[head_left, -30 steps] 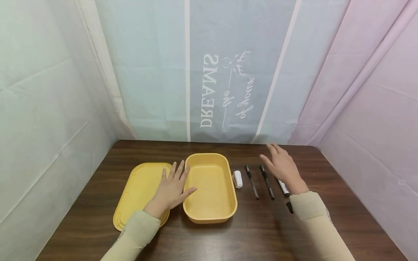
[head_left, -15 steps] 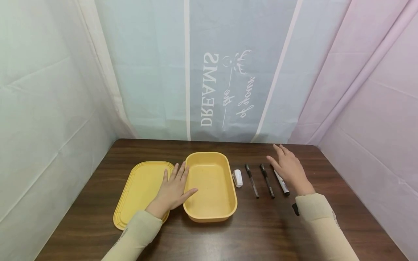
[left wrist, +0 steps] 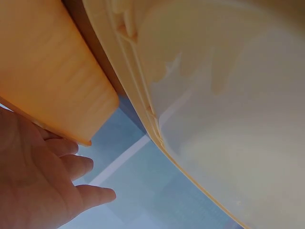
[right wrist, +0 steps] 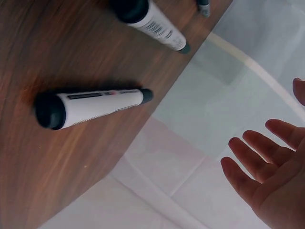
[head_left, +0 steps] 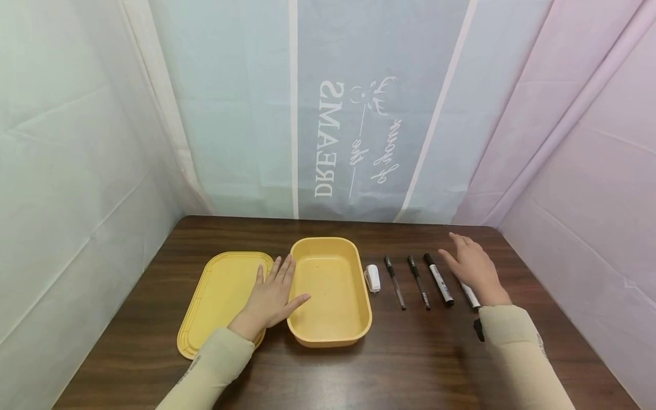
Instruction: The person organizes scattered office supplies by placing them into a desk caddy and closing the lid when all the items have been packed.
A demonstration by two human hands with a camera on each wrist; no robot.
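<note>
Open yellow box beside its flat lid; white, black-capped marker lying on the table's right.

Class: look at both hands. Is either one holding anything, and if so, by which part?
Nothing is held. The left hand lies flat, fingers straight, across the lid and the box rim. The right hand is open above a marker.

A staged recording booth rather than a lived-in room is shown: a dark wood-grain table is enclosed on three sides by hung pastel fabric sheets, the rear one printed with mirrored lettering. Stationery is laid out in a neat row.
</note>
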